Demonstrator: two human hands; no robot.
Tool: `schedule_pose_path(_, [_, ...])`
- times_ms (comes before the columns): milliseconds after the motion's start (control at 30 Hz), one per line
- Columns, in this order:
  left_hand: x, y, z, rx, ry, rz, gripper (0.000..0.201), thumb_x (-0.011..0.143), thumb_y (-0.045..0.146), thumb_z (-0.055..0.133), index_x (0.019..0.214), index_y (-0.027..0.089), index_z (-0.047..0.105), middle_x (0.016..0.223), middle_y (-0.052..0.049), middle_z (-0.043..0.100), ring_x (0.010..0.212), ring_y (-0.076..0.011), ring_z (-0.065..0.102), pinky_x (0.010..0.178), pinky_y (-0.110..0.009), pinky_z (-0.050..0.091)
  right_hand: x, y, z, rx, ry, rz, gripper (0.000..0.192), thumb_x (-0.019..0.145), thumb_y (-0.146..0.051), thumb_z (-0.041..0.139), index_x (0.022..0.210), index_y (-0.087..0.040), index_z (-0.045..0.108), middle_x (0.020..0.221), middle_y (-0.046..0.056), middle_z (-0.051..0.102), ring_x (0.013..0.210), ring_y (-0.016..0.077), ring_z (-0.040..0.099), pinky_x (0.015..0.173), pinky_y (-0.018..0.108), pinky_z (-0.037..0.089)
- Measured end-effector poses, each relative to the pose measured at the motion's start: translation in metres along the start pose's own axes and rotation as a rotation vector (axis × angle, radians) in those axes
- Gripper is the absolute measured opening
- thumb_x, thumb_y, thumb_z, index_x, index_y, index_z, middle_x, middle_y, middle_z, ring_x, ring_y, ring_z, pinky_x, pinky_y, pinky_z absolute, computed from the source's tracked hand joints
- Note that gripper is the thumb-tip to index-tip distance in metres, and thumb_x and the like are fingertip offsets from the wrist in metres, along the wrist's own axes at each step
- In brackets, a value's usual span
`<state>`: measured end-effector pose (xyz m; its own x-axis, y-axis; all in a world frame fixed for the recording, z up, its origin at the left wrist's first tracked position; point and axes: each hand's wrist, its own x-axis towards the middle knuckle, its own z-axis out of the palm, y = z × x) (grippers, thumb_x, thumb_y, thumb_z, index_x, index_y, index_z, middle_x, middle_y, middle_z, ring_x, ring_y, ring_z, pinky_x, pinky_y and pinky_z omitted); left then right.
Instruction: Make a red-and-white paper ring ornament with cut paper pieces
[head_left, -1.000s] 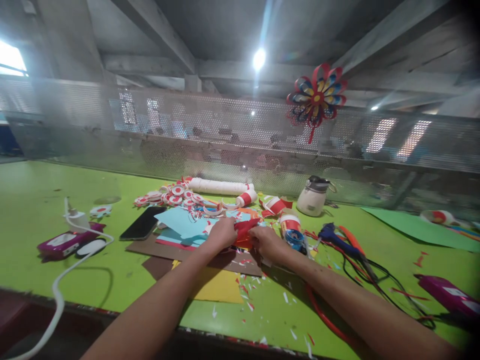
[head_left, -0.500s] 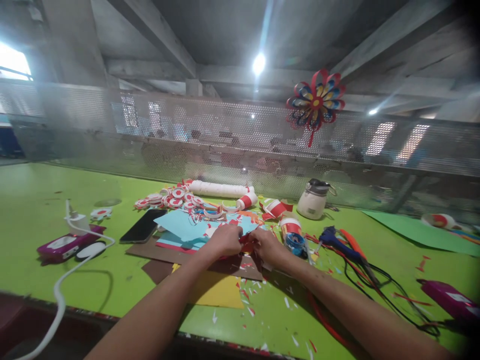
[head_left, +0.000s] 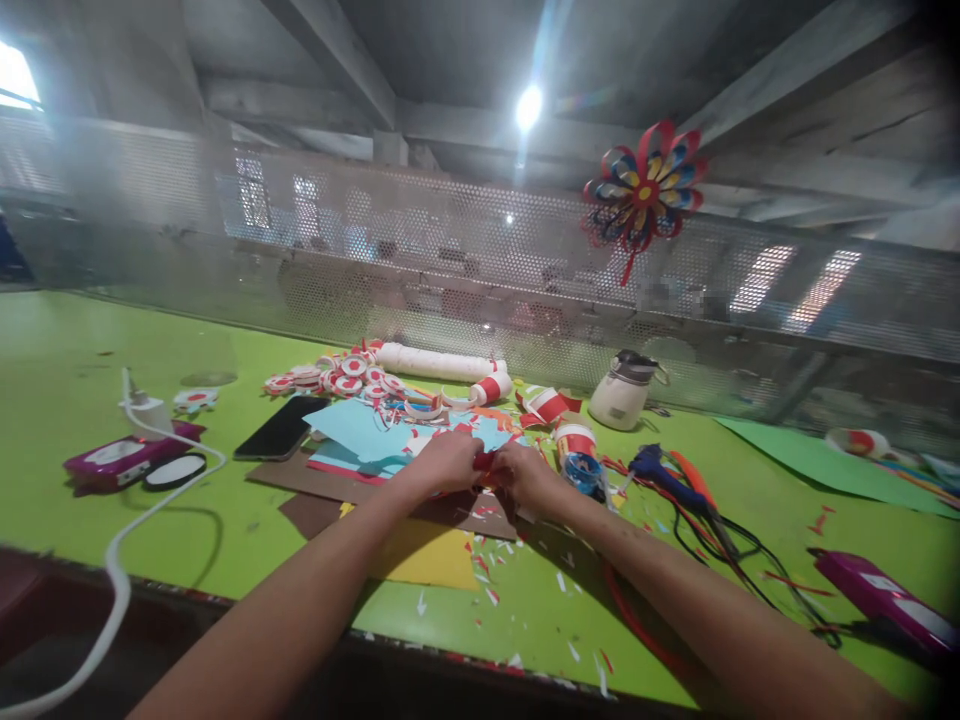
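My left hand (head_left: 454, 462) and my right hand (head_left: 528, 480) meet over the papers at the middle of the green table (head_left: 165, 340). Between their closed fingers is a small red piece of paper (head_left: 486, 463), mostly hidden by the hands. Light blue paper (head_left: 360, 432) lies under and left of my left hand, on top of brown sheets (head_left: 281, 480). A yellow sheet (head_left: 427, 558) sticks out below my wrists. Just right of my right hand stands a red and white paper cup (head_left: 576, 440), with a roll of blue tape (head_left: 583, 470) in front of it.
A phone (head_left: 281, 428), a purple power bank (head_left: 124, 462) with a white cable and a pile of red and white discs (head_left: 349, 375) lie left. To the right are a blue glue gun (head_left: 656, 468), orange-handled scissors (head_left: 694, 480), a white bottle (head_left: 621, 392) and green paper (head_left: 817, 455). Paper scraps litter the front.
The view has shifted slightly, so the table sits a little higher in the picture. Both hands stay together around the red paper, with little visible movement.
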<state>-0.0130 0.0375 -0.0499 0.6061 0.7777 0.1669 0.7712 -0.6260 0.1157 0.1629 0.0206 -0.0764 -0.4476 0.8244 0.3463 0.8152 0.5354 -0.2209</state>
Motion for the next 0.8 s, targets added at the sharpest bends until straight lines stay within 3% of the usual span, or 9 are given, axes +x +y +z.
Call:
schedule_pose_path(200, [-0.001,-0.003,-0.006,0.002,0.026,-0.03,0.024,0.08,0.033,0.048,0.095,0.019,0.061,0.095,-0.011,0.066,0.087,-0.025,0.061,0.068,-0.03,0.043,0.0,-0.001,-0.005,0.015,0.028,-0.001,0.023,0.065,0.005,0.054,0.069,-0.013,0.067,0.075,0.006,0.066,0.067,0.0144,0.056,0.061,0.023,0.041])
schedule_pose_path(433, [0.001,-0.002,0.001,0.007,0.025,-0.102,0.022,0.078,0.029,0.051,0.089,0.015,0.063,0.088,-0.015,0.066,0.081,-0.0261,0.063,0.067,-0.031,0.044,-0.011,-0.015,-0.006,0.074,0.027,-0.069,0.018,0.072,-0.002,0.057,0.072,-0.016,0.068,0.078,0.006,0.067,0.072,0.0152,0.059,0.064,0.024,0.044])
schedule_pose_path(800, [0.009,-0.012,-0.004,0.009,0.18,-0.294,0.026,0.081,0.02,0.042,0.099,0.013,0.059,0.095,-0.015,0.066,0.09,-0.0254,0.062,0.073,-0.03,0.045,-0.036,-0.028,-0.011,0.155,-0.019,-0.183,0.013,0.079,-0.009,0.056,0.072,-0.016,0.064,0.084,0.007,0.066,0.079,0.0159,0.06,0.071,0.026,0.045])
